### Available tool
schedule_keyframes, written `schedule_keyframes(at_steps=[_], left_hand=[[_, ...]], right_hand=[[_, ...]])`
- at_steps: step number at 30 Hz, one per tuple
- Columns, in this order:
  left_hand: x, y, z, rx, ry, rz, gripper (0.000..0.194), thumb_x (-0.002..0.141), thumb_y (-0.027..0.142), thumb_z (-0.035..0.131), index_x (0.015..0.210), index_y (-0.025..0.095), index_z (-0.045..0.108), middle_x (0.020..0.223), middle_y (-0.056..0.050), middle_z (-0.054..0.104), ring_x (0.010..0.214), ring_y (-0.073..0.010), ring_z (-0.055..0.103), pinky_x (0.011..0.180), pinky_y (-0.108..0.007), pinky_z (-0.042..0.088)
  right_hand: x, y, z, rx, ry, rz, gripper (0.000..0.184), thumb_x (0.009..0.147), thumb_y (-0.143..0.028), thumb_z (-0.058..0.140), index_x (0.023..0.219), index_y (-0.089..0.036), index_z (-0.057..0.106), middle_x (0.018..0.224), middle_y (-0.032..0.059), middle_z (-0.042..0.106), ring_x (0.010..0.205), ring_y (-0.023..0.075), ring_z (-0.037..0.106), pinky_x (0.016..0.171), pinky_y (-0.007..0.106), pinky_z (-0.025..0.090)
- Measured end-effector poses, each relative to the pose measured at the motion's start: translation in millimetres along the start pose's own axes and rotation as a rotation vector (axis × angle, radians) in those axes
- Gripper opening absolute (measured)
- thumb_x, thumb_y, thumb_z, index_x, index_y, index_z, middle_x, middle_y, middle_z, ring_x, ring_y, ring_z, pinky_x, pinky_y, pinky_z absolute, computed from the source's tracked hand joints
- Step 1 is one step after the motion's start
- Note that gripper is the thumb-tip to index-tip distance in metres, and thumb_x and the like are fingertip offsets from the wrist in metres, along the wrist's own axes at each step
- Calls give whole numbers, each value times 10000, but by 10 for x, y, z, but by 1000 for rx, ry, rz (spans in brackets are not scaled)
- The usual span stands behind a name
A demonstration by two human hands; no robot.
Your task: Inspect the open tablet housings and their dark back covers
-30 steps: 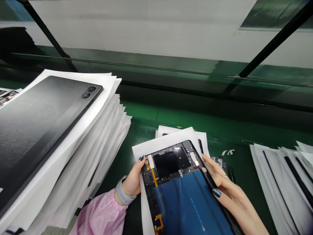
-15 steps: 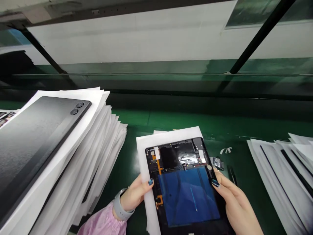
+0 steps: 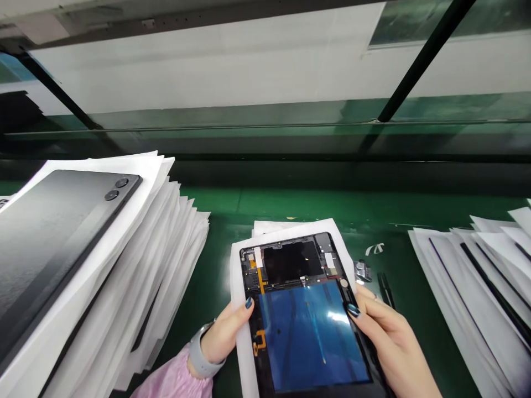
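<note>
An opened tablet (image 3: 305,309) lies face down on a white paper sheet (image 3: 240,265), showing its black inner board, an orange flex cable and a large blue film over the battery area. My left hand (image 3: 226,337) grips the tablet and sheet at the left edge, thumb on top. At the right edge my right hand (image 3: 388,342) holds the tablet, thumb resting on the blue film's corner. Both hands are closed on it, low in the middle of the view.
A tall stack of white sheets with a dark grey tablet back (image 3: 58,232) on top fills the left. Fanned sheets with dark strips (image 3: 477,282) lie at the right. Small metal parts (image 3: 363,271) and a thin black tool (image 3: 385,287) rest on the green bench (image 3: 224,204).
The tablet, held throughout by both hands, has turned from slanted to nearly straight. My left thumb slid down its left edge. The view has tilted up slightly.
</note>
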State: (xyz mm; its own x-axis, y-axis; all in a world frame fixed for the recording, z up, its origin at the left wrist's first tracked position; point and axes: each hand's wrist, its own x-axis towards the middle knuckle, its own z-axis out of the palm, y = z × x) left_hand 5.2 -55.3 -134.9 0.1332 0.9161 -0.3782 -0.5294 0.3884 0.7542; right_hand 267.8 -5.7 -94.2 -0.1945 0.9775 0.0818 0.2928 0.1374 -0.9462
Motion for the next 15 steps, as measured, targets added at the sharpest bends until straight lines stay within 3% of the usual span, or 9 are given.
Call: schedule_keyframes(at_steps=[6, 12, 15], left_hand=[[-16, 25, -19, -65, -40, -48, 431, 802, 590, 734, 1020, 228, 821, 1185, -87, 777, 1326, -355, 558, 1223, -449, 291], [0, -18, -82, -75, -58, -25, 327, 807, 527, 759, 963, 249, 833, 1252, -77, 749, 1388, -360, 484, 1236, -453, 251], [5, -50, -95, -73, -29, 7, 347, 796, 504, 780, 1029, 250, 817, 1270, -75, 741, 1416, -352, 446, 1241, -445, 232]], right_hand=[[29, -72, -18, 6, -20, -87, 404, 942, -396, 586, 580, -222, 634, 827, 60, 743, 757, 279, 735, 641, 302, 619], [28, -69, 0, 2, -30, -99, 411, 954, -402, 581, 588, -226, 644, 736, 47, 686, 649, 240, 684, 587, 286, 597], [18, -54, 18, -5, -35, -89, 428, 959, -419, 576, 588, -217, 647, 723, 45, 653, 632, 220, 651, 583, 271, 576]])
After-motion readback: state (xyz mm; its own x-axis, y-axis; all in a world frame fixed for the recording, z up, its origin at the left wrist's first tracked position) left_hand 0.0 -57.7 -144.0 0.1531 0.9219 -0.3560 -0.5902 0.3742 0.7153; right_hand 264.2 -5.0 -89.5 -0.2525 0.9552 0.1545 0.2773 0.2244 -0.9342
